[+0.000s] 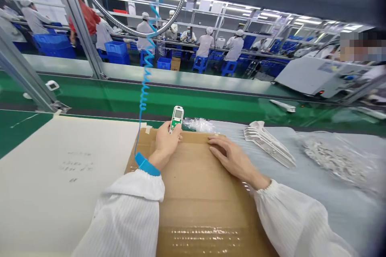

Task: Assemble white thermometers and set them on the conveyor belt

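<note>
My left hand (167, 141) is closed around the lower part of a slim white device housing (177, 115) with a small screen and a green circuit board showing in it. A blue wrist strap (146, 165) with a coiled cord circles that wrist. Flat on the cardboard (199, 192), near its far right edge, rests my right hand (230, 154), fingers stretched out and nothing in them. To its right lies a stack of long white plastic housings (268, 142). A crumpled clear plastic bag (200, 125) sits just beyond the cardboard, between my hands.
A bag of small white parts (331, 160) lies at the right on grey sheeting. Past the bench edge runs a green conveyor belt (120, 94) carrying white pieces. The coiled blue cord (146, 72) hangs at centre left. Several people in white work at a farther line.
</note>
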Tool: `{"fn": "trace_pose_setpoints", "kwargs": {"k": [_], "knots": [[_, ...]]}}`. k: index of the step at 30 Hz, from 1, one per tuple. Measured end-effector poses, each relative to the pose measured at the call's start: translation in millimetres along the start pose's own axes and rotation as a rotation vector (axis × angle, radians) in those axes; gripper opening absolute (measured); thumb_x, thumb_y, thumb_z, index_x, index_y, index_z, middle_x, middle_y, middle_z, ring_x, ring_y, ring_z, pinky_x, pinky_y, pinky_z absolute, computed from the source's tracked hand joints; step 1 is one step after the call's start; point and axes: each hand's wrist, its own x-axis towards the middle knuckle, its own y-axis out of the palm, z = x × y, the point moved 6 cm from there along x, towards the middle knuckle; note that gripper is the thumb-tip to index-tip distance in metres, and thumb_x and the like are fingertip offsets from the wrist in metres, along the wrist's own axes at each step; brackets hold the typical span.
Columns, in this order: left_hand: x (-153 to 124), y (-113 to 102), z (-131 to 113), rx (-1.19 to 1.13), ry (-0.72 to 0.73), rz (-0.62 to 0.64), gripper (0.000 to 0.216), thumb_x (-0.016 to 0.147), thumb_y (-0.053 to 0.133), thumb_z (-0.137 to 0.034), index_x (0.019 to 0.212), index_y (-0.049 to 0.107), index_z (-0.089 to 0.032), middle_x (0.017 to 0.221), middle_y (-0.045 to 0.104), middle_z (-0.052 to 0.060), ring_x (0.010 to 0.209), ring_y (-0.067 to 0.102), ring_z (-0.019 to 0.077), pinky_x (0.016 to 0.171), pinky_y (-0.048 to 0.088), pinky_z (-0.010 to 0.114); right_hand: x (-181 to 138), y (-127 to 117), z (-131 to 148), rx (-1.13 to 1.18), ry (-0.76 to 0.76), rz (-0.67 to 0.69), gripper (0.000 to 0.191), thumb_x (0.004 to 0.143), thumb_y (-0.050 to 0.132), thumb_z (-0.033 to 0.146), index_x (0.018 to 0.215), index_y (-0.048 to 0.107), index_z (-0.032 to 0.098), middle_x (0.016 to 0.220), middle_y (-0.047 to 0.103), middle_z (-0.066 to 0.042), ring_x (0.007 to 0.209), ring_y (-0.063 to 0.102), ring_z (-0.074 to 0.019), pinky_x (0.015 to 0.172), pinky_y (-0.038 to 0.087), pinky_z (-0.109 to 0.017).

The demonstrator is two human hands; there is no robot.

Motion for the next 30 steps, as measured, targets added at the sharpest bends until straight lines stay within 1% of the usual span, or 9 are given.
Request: {"fn": "trace_pose_setpoints", "kwargs": {"k": [3, 6, 10, 14, 17, 20, 22, 25, 30], "knots": [[-4, 7, 10, -0.042, -0.047, 0.067, 0.015, 0.089, 0.06, -0.029, 0.086, 0.061, -0.014, 0.073, 0.065, 0.004, 0.06, 0.06, 0.0116, 0.055, 0.044, 0.022, -12, -31, -29, -0.133, 0.138, -0.125, 0.023, 0.091, 0.052, 0.035, 0.103, 0.068, 0.023, 0.111, 0.072, -0.007, 0.107, 0.065, -0.0259, 0.095, 0.049, -0.042], [-6, 6, 12, -0.106, -0.088, 0.09, 0.015, 0.089, 0.061, -0.029, 0.09, 0.059, -0.015, 0.072, 0.063, 0.003, 0.06, 0.057, 0.0109, 0.055, 0.042, 0.022, -23, -70, -76, -0.443, 0.36, -0.249, 0.027, 0.088, 0.049, 0.033, 0.102, 0.068, 0.018, 0.108, 0.07, -0.014, 0.099, 0.066, -0.0302, 0.083, 0.05, -0.044], [-11, 12, 8, -0.173, -0.074, 0.165, 0.019, 0.086, 0.066, -0.029, 0.095, 0.057, -0.016, 0.073, 0.062, 0.001, 0.06, 0.054, 0.0107, 0.053, 0.039, 0.023, -32, -83, -127, -0.739, 0.532, -0.078, 0.027, 0.087, 0.048, 0.032, 0.096, 0.068, 0.017, 0.103, 0.068, -0.018, 0.093, 0.065, -0.0342, 0.072, 0.048, -0.045], [-18, 18, 4, -0.228, -0.043, 0.222, 0.022, 0.082, 0.069, -0.024, 0.097, 0.056, -0.016, 0.078, 0.063, 0.001, 0.066, 0.057, 0.0112, 0.059, 0.04, 0.023, -33, -84, -137, -0.713, 0.494, -0.025, 0.02, 0.084, 0.05, 0.032, 0.07, 0.06, 0.023, 0.086, 0.068, -0.015, 0.068, 0.063, -0.0296, 0.057, 0.044, -0.041], [-24, 21, 0, -0.283, -0.038, 0.293, 0.023, 0.083, 0.069, -0.025, 0.099, 0.054, -0.016, 0.079, 0.062, 0.0, 0.068, 0.057, 0.0107, 0.059, 0.04, 0.023, -27, -101, -125, -0.658, 0.469, -0.071, 0.026, 0.084, 0.051, 0.04, 0.061, 0.049, 0.028, 0.068, 0.063, -0.01, 0.057, 0.059, -0.0313, 0.05, 0.04, -0.042], [-28, 21, -6, -0.321, -0.027, 0.356, 0.027, 0.085, 0.069, -0.029, 0.102, 0.052, -0.017, 0.076, 0.059, -0.001, 0.065, 0.055, 0.01, 0.058, 0.038, 0.022, -12, -120, -91, -0.397, 0.488, -0.226, 0.023, 0.08, 0.061, 0.048, 0.067, 0.054, 0.032, 0.063, 0.064, -0.008, 0.062, 0.062, -0.035, 0.057, 0.045, -0.048], [-29, 21, -9, -0.308, -0.016, 0.371, 0.028, 0.084, 0.07, -0.03, 0.102, 0.052, -0.017, 0.074, 0.058, -0.002, 0.062, 0.053, 0.0094, 0.056, 0.036, 0.022, 3, -110, -61, 0.036, 0.507, -0.268, 0.02, 0.078, 0.07, 0.05, 0.087, 0.065, 0.032, 0.086, 0.075, -0.008, 0.08, 0.069, -0.0344, 0.07, 0.052, -0.05], [-27, 19, -7, -0.238, -0.014, 0.349, 0.029, 0.087, 0.066, -0.036, 0.106, 0.054, -0.017, 0.078, 0.059, 0.0, 0.062, 0.051, 0.009, 0.055, 0.036, 0.022, 32, -55, -3, 0.819, 0.446, -0.194, 0.043, 0.074, 0.077, 0.045, 0.112, 0.063, 0.029, 0.12, 0.073, -0.007, 0.102, 0.07, -0.0291, 0.086, 0.057, -0.046], [-17, 11, 2, -0.133, 0.015, 0.225, 0.045, 0.079, 0.077, -0.039, 0.113, 0.057, -0.017, 0.105, 0.066, 0.007, 0.086, 0.06, 0.014, 0.073, 0.045, 0.025, 55, 34, 60, 1.366, 0.435, -0.147, 0.039, 0.074, 0.08, 0.036, 0.106, 0.06, 0.024, 0.127, 0.069, -0.008, 0.106, 0.07, -0.0256, 0.087, 0.061, -0.042]]}}
